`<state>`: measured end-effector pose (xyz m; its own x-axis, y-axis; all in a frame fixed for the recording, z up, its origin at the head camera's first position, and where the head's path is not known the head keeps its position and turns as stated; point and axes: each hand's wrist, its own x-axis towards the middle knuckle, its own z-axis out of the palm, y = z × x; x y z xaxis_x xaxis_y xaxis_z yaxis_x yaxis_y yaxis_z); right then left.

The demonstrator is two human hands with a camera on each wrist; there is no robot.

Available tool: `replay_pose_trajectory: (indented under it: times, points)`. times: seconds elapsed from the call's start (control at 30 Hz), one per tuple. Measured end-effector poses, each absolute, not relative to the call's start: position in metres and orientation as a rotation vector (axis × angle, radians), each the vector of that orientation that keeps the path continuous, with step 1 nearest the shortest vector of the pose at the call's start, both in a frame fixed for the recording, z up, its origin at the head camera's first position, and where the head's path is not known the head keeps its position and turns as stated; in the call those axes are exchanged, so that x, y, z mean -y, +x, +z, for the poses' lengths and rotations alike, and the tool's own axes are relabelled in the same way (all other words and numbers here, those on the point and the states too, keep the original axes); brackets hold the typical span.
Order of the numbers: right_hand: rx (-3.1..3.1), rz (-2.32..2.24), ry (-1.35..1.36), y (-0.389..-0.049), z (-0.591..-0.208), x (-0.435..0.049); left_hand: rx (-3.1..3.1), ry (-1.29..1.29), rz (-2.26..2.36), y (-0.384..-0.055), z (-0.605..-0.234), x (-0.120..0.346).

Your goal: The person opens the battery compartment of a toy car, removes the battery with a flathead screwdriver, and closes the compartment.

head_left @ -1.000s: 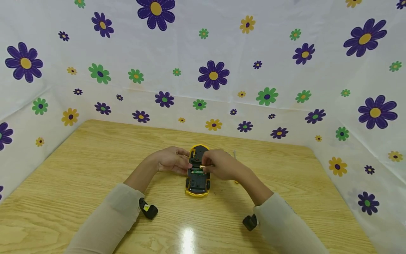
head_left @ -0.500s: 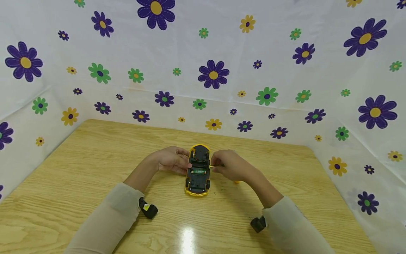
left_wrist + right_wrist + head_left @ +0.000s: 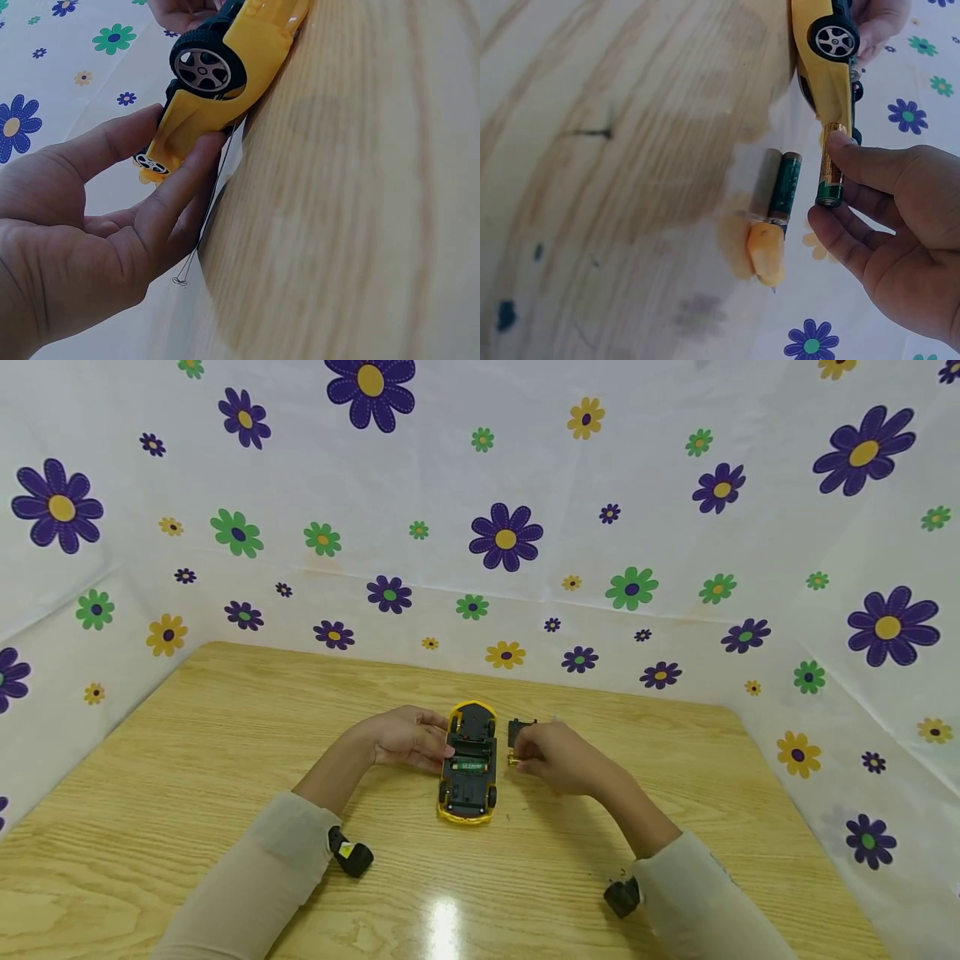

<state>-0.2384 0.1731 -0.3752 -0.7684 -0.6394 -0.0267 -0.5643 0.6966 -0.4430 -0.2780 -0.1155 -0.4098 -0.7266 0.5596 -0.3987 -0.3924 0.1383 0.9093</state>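
Note:
A yellow toy car (image 3: 470, 797) lies wheels up on the table, its black underside showing an uncovered battery compartment. Inside it sits one green battery (image 3: 469, 766); beside that is a bare slot. My left hand (image 3: 405, 739) holds the car's left side, the thumb at the underside's edge and fingers against the yellow body (image 3: 195, 120). To the right of the car, my right hand (image 3: 558, 756) pinches a gold-and-green battery (image 3: 831, 169) between thumb and fingers, apart from the car. Just beyond that hand lies a small black cover (image 3: 519, 729), partly hidden by it.
In the right wrist view, another green battery (image 3: 786, 184) lies on the table near a yellow-orange object (image 3: 768, 251), perhaps a handle. The wooden table (image 3: 337, 893) meets a flower-printed white cloth (image 3: 420, 560) at the back and sides.
My right hand has drawn back rightward from over the compartment with the battery, uncovering the bare slot and then the black cover. The left hand and the car have stayed in place.

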Motion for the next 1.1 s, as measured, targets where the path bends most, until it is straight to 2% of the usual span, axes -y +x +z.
replay_pose_trajectory:
  times: [0.5,1.1]
  points:
    - [-2.735,-0.588,-0.976,-0.242,-0.39,-0.177,-1.707,0.174,1.674,-0.277,-0.41,0.116]
    - [-2.756,-0.548,-0.959,-0.24,-0.389,-0.175,-1.697,0.153,1.677,-0.277,-0.408,0.115]
